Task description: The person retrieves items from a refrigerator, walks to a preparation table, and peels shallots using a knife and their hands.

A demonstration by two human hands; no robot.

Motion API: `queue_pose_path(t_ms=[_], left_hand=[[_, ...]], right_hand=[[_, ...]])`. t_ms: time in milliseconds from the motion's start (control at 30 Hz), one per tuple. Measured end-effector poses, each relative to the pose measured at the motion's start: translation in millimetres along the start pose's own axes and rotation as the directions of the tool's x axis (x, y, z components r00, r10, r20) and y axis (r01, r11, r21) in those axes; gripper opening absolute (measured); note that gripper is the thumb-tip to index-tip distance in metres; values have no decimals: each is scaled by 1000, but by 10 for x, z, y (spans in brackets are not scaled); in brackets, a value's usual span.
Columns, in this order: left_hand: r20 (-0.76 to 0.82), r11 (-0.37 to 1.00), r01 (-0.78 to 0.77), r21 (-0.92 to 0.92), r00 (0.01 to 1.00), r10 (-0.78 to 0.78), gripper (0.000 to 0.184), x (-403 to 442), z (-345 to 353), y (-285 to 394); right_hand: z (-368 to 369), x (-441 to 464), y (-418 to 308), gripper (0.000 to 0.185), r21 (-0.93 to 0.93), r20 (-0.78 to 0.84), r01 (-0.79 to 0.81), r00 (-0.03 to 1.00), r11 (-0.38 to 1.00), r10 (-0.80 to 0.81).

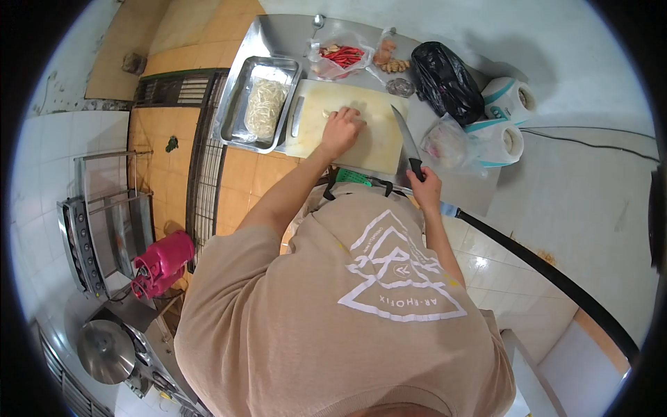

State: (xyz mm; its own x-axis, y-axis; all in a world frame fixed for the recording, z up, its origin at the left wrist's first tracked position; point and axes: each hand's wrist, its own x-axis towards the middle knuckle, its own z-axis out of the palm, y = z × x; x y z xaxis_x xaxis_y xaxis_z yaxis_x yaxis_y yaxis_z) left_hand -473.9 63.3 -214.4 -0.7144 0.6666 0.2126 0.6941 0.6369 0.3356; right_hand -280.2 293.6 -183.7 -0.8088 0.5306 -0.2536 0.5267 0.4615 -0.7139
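My right hand (425,186) is closed round the black handle of a long knife (406,135), whose blade points away from me along the right edge of a pale cutting board (379,125). On the board, my left hand (342,131) rests with bent fingers near a small pale piece (326,113); whether anything lies under the fingertips is hidden. Left of the board, a metal tray (236,132) holds a bundle of pale noodle-like strands (265,108).
Behind the board are a bag of red chillies (342,55), ginger-like roots (396,65) and a spoon (317,22). To the right stand a black plastic bag (446,80), a clear bag (445,142) and paper rolls (511,144). A pink gas cylinder (165,260) is at left.
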Motion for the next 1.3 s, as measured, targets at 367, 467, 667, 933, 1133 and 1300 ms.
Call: queue_pose_path(t_ms=[367,467,667,933,1133,1300], left_hand=[[84,966,226,-126,973,-216,22,-14,-81,-360],[70,778,329,-535,935,-347,19,-19,-276,-190],[140,132,197,-971,926,-351,23,55,-1188,398],[176,235,271,-933,917,-359,23,41,-1694,555],[19,380,170,-909,929,-371,22,7,-1869,695],[23,286,153,-946,911,-412,22,-36,-2033,795]], right_hand=[[-120,-29,-704,70,453,223,-19,970,892,-93],[-97,32,-876,74,514,153,146,954,845,-258],[-222,26,-1338,78,558,65,388,860,733,-506],[-159,150,-1736,72,621,-8,427,842,657,-539],[-231,103,-1980,64,741,214,124,888,660,-407],[-374,110,-2060,60,560,232,473,699,681,-677]])
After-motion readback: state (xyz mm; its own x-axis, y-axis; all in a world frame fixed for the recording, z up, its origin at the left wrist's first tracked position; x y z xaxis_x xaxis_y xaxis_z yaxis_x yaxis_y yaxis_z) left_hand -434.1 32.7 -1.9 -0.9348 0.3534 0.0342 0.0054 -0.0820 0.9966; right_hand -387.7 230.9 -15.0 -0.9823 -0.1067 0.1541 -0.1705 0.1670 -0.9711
